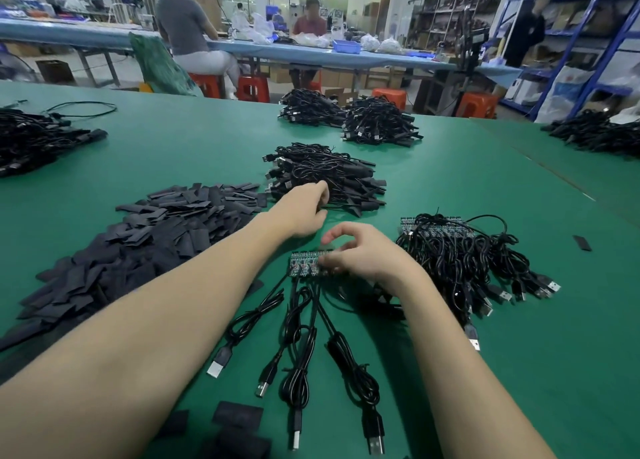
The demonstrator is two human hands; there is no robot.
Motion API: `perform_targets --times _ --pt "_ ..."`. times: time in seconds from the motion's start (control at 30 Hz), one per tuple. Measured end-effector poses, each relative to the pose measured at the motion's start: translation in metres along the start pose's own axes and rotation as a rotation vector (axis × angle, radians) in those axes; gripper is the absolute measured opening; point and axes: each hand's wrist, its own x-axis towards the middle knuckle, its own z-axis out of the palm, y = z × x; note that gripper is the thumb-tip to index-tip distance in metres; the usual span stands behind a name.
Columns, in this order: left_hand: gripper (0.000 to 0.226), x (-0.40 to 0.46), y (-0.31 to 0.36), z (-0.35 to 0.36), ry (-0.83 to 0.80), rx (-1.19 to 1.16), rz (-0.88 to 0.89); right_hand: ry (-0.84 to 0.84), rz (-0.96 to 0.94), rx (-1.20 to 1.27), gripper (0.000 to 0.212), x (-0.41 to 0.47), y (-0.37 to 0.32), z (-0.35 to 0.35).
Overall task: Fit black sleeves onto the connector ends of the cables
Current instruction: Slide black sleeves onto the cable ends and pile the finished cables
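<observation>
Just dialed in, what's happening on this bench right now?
A person is sleeving cable ends at a green table. The right hand rests on a strip of small circuit boards whose USB cables fan out toward the camera. The left hand reaches to the pile of cables beyond it. The heap of black sleeves lies at left.

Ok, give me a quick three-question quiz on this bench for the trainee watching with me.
1. True or false: the left hand reaches toward the finished cable pile.
2. Which lies to the left of the arms? A) sleeve pile B) blue bin C) red stools
3. Fill in: the right hand rests on a strip of small ____ with cables fanning toward the camera.

Key: 1 true; 2 A; 3 circuit boards.
</observation>
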Motion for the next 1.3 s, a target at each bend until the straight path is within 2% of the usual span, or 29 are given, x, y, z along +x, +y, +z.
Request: perform_targets --times 0.1,0.23,0.3,0.37,0.53,0.73,0.83,0.9,0.93,1.0,1.07,1.1,1.13,1.17,1.23,1.3 --pt "0.013 -0.017 0.0 0.004 0.036 -0.136 -0.045 0.028 0.083 0.37 0.019 -0.001 0.005 -0.004" --pt "0.033 -0.05 0.01 -0.006 -0.061 -0.945 -0.243 0.04 0.149 0.656 0.017 -0.001 0.009 -0.007" --pt "0.024 -0.064 0.011 -0.011 -0.121 -1.144 -0.274 0.029 0.153 0.761 0.021 -0.002 0.01 -0.009" --pt "0.015 -0.075 0.013 -0.015 -0.192 -1.22 -0.265 0.002 0.152 0.846 0.028 -0.003 0.01 -0.01" --pt "0.027 -0.08 0.019 -0.018 -0.238 -1.376 -0.292 -0.076 0.177 0.996 0.036 -0.004 0.008 -0.01" --pt "0.021 -0.084 0.023 -0.02 -0.289 -1.536 -0.299 -0.127 0.281 1.18 0.028 -0.007 0.004 -0.004" --pt "0.012 -0.087 0.022 -0.018 -0.261 -1.625 -0.298 -0.182 0.295 1.332 0.021 -0.01 0.002 -0.006" --pt "0.009 -0.087 0.019 -0.019 -0.237 -1.573 -0.288 -0.135 0.277 1.194 0.023 -0.013 -0.001 -0.012" --pt "0.011 -0.087 0.016 -0.019 -0.227 -1.445 -0.275 -0.099 0.249 1.106 0.026 -0.014 -0.002 -0.016" --pt "0.014 -0.086 0.013 -0.021 -0.158 -1.043 -0.234 -0.032 0.176 0.966 0.033 -0.014 -0.006 -0.026" --pt "0.014 -0.084 0.015 -0.021 0.014 -0.682 -0.169 0.026 0.103 0.759 0.031 -0.014 -0.011 -0.032" --pt "0.013 -0.083 0.019 -0.021 0.115 -0.621 -0.143 0.065 0.082 0.665 0.026 -0.013 -0.014 -0.033" --pt "0.01 -0.082 0.023 -0.02 0.186 -0.654 -0.128 0.111 0.072 0.603 0.02 -0.011 -0.016 -0.033" --pt "0.008 -0.08 0.028 -0.02 0.207 -0.795 -0.136 0.153 0.068 0.57 0.015 -0.01 -0.017 -0.033" --pt "0.009 -0.079 0.04 -0.018 0.102 -1.19 -0.212 0.189 0.072 0.569 0.012 -0.006 -0.019 -0.03" --pt "0.011 -0.082 0.047 -0.014 0.006 -1.416 -0.248 0.17 0.085 0.583 0.011 -0.003 -0.021 -0.028"
